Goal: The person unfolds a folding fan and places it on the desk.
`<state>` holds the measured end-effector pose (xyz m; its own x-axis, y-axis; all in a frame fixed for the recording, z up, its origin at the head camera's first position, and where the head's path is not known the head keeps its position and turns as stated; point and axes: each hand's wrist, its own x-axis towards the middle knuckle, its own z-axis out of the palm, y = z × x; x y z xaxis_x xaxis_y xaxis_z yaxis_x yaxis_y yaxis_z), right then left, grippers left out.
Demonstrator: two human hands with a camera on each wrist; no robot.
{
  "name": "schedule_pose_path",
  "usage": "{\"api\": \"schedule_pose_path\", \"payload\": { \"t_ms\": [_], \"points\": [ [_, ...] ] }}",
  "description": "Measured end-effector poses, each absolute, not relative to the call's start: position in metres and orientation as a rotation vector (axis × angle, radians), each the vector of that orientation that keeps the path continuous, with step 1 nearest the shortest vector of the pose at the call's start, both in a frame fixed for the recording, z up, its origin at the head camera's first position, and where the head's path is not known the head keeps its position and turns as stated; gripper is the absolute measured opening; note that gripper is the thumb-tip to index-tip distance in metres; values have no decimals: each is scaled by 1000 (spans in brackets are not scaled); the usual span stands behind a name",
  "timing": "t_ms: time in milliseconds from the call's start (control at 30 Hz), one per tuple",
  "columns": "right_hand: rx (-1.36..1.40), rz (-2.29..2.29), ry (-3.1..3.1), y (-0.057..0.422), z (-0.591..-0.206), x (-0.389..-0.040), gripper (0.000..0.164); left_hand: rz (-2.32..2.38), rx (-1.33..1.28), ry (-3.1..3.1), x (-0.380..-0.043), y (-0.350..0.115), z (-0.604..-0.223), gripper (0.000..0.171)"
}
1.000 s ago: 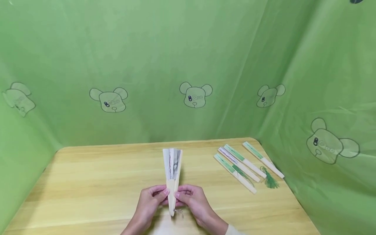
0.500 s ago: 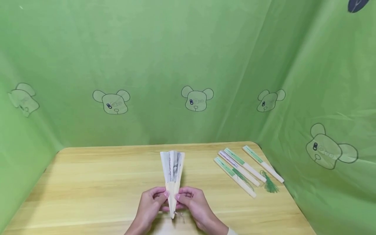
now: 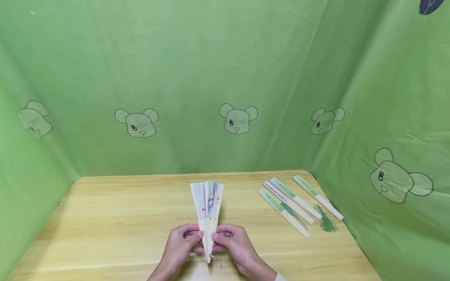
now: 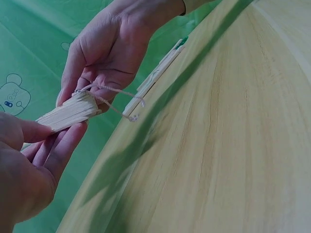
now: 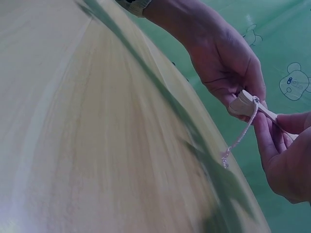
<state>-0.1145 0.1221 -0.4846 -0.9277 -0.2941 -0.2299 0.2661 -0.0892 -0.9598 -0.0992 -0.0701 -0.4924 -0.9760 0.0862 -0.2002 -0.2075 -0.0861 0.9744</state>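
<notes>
Left fingers and right fingers in a pinch on 1 partly spread fan

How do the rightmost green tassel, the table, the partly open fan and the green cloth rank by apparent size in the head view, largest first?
1. Green cloth
2. Table
3. Partly open fan
4. Rightmost green tassel
</notes>
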Motion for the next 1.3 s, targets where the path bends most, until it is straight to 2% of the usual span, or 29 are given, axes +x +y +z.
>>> {"api": "schedule_pose_path", "payload": {
  "t_ms": [567, 1300],
  "points": [
    [-46, -2091, 1694, 130, -484, -115, 43, 2241, -154, 1833, -100, -74, -495, 40],
    [-15, -2146, 1629, 130, -485, -116, 32, 2297, -155, 1746, -101, -76, -493, 35]
  ]
}}
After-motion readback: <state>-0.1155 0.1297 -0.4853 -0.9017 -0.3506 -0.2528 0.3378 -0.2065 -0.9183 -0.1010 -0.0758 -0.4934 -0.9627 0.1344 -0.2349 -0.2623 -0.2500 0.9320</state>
